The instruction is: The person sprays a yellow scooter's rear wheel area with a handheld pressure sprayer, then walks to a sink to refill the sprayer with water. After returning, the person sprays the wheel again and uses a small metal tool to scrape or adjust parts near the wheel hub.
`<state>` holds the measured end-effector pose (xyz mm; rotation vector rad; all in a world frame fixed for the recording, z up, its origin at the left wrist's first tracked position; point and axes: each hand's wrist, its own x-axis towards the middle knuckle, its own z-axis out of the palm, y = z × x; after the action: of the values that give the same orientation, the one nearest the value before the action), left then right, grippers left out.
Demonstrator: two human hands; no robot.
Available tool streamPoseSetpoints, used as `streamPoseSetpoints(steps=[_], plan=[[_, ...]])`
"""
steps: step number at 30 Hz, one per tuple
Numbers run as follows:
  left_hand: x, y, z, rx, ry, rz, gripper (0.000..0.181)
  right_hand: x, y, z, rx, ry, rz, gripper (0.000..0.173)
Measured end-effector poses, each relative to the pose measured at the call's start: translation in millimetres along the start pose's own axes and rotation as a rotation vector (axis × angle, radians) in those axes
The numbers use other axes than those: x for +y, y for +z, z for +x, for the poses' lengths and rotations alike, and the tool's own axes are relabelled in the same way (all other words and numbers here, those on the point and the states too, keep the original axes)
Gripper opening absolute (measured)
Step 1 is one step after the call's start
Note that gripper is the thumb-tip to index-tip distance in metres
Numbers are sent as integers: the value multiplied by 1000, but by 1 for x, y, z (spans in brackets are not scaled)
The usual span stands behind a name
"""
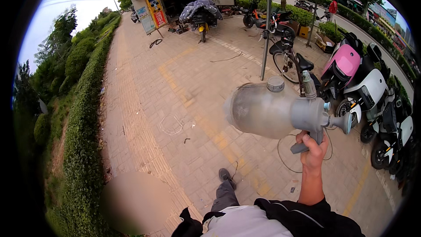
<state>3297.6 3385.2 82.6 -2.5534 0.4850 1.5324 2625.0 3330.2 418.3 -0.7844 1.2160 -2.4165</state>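
My right hand (315, 149) grips the grey pistol-like handle at the head of a translucent plastic tank sprayer or pump (263, 112). The cloudy tank lies sideways in the air before me, its base towards the left. A round cap (275, 84) stands up from its wall. The grey head (307, 113) carries an upright ribbed part (308, 84) and a flared, funnel-like end (345, 123) at the right. Behind the hand loops a thin dark cord (279, 151); whether it joins the tool, I cannot tell. My left hand is out of view.
Scooters (368, 85) and a bicycle (289, 61) stand along the right, near a metal pole (265, 39). A hedge (82, 131) borders the paved walkway (144, 105) at left. A covered scooter (202, 16) stands before a stall ahead. A wire loop (171, 125) lies on the paving.
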Motion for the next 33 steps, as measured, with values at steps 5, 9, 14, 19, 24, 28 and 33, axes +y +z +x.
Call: streamPoseSetpoints(steps=[5, 9, 14, 19, 24, 28, 33], plan=[[294, -27, 20, 91, 256, -26, 29, 98, 61, 161, 106, -31, -94, 29], [661, -49, -50, 227, 904, -55, 35, 170, 109, 285, 137, -31, -79, 29], [992, 4, -186, 285, 1387, 64, 39, 272, 136, 454, 100, -67, -33, 31], [1091, 42, -99, 264, 1047, 63, 35, 372, 183, 630, 96, -8, 25, 32], [1086, 116, -61, 126, 305, 80, 37, 471, 210, 819, 89, 5, 16, 32], [1192, 181, -55, 46, 86, 72, 38, 545, 234, 950, 112, -38, -20, 31], [1462, 207, -40, 93, 199, 83, 38, 622, 264, 1115, 170, -62, -62, 31]])
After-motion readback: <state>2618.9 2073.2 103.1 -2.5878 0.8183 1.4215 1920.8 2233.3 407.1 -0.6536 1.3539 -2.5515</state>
